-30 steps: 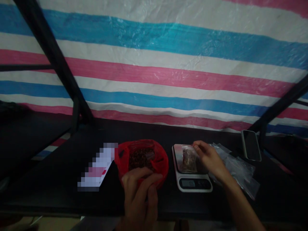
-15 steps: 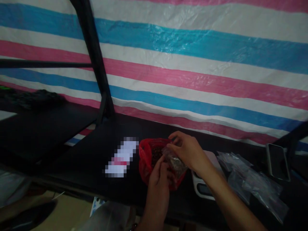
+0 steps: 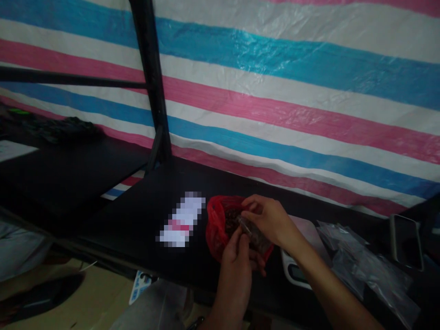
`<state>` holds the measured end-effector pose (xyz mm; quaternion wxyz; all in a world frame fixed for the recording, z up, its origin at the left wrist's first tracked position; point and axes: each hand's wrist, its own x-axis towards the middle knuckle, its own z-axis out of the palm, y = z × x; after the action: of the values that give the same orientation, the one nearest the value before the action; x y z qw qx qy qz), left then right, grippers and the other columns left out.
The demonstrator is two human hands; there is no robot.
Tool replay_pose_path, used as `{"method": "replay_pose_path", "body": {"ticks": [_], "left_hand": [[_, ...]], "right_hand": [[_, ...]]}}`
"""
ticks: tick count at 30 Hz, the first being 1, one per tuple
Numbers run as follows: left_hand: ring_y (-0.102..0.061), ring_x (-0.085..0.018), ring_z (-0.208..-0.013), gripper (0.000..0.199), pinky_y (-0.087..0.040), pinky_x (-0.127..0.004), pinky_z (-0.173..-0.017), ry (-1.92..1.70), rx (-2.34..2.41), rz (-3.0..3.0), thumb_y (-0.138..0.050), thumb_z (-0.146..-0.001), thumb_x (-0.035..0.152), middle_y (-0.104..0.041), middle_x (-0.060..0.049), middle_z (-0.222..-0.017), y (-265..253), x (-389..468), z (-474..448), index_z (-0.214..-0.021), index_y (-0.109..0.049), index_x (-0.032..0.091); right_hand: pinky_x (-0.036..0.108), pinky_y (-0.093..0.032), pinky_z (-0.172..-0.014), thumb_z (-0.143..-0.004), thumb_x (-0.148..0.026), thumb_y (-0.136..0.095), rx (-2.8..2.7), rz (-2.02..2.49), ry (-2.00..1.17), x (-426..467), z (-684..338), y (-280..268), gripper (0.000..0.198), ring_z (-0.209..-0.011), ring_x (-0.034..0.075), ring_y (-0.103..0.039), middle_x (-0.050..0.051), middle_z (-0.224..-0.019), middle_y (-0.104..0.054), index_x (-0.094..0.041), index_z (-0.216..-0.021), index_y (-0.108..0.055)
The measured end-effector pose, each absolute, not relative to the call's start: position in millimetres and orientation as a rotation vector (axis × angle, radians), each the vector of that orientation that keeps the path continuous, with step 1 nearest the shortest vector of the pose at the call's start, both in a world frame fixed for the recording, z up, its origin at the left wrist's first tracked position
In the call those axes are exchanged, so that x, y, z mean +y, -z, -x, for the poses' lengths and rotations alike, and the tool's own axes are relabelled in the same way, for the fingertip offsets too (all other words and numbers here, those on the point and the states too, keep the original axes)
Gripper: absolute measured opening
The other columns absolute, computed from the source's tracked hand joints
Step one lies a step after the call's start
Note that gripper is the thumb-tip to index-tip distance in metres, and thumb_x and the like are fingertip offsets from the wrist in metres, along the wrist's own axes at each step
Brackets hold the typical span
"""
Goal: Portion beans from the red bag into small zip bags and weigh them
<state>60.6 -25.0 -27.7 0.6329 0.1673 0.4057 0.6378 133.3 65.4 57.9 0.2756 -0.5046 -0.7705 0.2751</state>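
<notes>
Both my hands are at a small clear plastic bag (image 3: 256, 236) with brownish contents, held tilted over an open red plastic bag (image 3: 216, 229). Dark small pieces (image 3: 232, 220) lie inside the red bag. My left hand (image 3: 239, 252) comes from below, its thumb and finger pinched at the small bag's upper end, other fingers curled underneath. My right hand (image 3: 270, 217) reaches in from the right and grips the same end between thumb and fingers. The fingertips partly cover the small bag. Just right of the red bag, under my right forearm, is a white scale (image 3: 297, 276).
Several clear plastic bags (image 3: 360, 261) lie in a pile right of the scale, with a phone (image 3: 407, 243) beyond. A blurred-out paper (image 3: 182, 221) rests left of the red bag on the black table (image 3: 130, 229). A black post (image 3: 153, 78) stands before the striped sheet (image 3: 275, 91).
The whole view has shifted, so the table items appear slightly further right. Both hands remain at the small bag, which now looks narrower; the fingers have moved only a little.
</notes>
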Motion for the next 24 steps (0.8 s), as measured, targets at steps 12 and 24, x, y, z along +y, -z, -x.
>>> {"method": "replay_pose_path", "body": {"ticks": [12,24], "left_hand": [[-0.073,-0.023,-0.106,0.048,-0.060,-0.035,-0.089,-1.656,1.336,-0.944,-0.053,-0.105,0.049,-0.074,-0.011,-0.121,16,-34,-40,-0.145,-0.060,0.025],[-0.065,-0.015,-0.112,0.034,-0.058,-0.027,-0.091,-1.965,1.540,-1.834,-0.051,-0.104,0.013,-0.061,-0.006,-0.120,8,-40,-45,-0.132,-0.065,0.027]], "right_hand": [[0.032,-0.060,-0.075,-0.082,-0.038,-0.076,-1.729,1.127,-0.983,41,-167,-59,0.028,-0.082,0.022,-0.077,0.005,-0.086,-0.081,-0.022,-0.105,-0.074],[0.034,-0.061,-0.067,-0.073,-0.058,-0.086,-1.258,1.327,-0.703,28,-262,-41,0.046,-0.076,0.024,-0.076,0.007,-0.082,-0.081,-0.022,-0.099,-0.076]]}}
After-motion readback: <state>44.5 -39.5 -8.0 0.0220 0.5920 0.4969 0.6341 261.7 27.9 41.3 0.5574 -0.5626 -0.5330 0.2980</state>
